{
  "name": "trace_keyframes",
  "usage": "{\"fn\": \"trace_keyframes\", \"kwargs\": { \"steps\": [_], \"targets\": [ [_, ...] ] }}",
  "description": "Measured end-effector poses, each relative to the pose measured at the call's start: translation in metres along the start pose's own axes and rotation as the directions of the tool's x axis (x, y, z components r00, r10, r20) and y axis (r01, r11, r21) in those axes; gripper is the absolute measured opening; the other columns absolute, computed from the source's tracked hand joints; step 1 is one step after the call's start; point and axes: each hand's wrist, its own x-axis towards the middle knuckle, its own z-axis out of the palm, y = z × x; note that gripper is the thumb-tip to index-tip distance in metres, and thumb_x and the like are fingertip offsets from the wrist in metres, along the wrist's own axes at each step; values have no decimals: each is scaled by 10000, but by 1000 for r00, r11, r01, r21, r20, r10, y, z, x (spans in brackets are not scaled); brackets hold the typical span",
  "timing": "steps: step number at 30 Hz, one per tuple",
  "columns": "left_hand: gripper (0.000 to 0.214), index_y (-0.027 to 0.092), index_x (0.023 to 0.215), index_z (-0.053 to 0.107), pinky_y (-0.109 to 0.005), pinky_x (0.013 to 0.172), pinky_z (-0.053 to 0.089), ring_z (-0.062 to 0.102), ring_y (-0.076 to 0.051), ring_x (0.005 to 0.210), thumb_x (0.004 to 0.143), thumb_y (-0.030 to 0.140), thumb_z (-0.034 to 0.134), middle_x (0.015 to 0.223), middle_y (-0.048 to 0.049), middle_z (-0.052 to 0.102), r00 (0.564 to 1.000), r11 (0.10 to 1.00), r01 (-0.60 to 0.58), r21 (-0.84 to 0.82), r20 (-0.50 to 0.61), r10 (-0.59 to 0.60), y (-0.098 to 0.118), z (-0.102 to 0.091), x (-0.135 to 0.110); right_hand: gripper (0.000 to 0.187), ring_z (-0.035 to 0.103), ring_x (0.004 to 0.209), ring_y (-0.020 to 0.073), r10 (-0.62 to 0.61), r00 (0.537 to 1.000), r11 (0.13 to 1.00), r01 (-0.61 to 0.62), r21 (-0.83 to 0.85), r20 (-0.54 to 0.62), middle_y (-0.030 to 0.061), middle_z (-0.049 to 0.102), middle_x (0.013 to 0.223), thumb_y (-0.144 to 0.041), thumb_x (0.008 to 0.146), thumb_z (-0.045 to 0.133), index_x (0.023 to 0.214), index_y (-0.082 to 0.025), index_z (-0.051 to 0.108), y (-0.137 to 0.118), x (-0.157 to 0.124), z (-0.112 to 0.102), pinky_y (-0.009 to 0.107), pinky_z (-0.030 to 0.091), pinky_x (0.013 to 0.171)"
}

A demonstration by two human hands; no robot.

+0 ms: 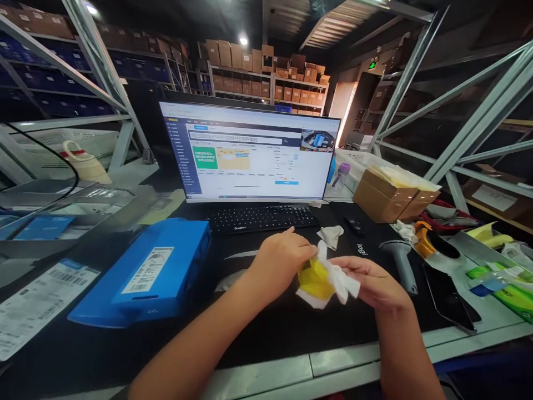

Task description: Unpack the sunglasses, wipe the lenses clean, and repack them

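Observation:
Over the black desk mat [291, 339], a crumpled yellow-and-white sheet [318, 280] is pinched between both hands; its exact kind is unclear. My left hand [280, 256] grips its upper left part with the fingertips, back of the hand facing up. From the other side, my right hand [372, 282] holds the white, bunched part, its fingers partly hidden behind it. Just above them lies a crumpled white scrap [331, 236]. Another pale scrap [230, 281] shows partly behind my left forearm. A blue box [169, 278] with a white label lies to the left.
A keyboard [262, 218] sits below the lit monitor [250, 161]. To the right are a mouse [353, 225], a grey barcode scanner [400, 266], an orange tape dispenser [425, 239], a phone [449, 297] and cardboard boxes [381, 194]. A labelled package [45, 300] lies far left.

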Motion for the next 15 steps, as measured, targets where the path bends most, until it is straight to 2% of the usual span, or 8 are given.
{"fn": "trace_keyframes", "kwargs": {
  "steps": [2,6,12,15],
  "targets": [
    [217,205,962,694,-404,1092,427,676,-151,878,906,75,530,899,-9,720,999,998,-48,36,6,48,0,-2,0,367,663,702,157,17,999,1000,-17,4,39,63,732,863,-307,677,869,991,-166,742,4,5,1,249,504,640],
    [184,175,932,686,-422,1070,443,669,-167,854,918,93,521,868,-38,708,995,986,-102,132,1,103,2,-4,0,387,581,592,102,-57,997,998,57,6,43,-30,648,738,-232,592,914,855,-202,632,15,19,9,198,465,554],
    [182,166,852,676,-437,1082,434,669,-182,824,907,85,522,826,-39,699,996,982,-84,168,30,80,2,-3,0,410,447,531,72,-115,993,985,113,-131,-6,-65,526,663,-315,707,851,773,-210,461,21,24,29,172,374,494],
    [186,167,940,680,-425,1114,412,681,-180,906,913,88,513,935,-48,720,998,993,-57,103,34,54,-1,-1,-1,437,447,521,77,-190,977,965,169,-199,-93,-61,536,641,-316,688,860,732,-211,438,22,24,34,188,385,502]
  ]
}}
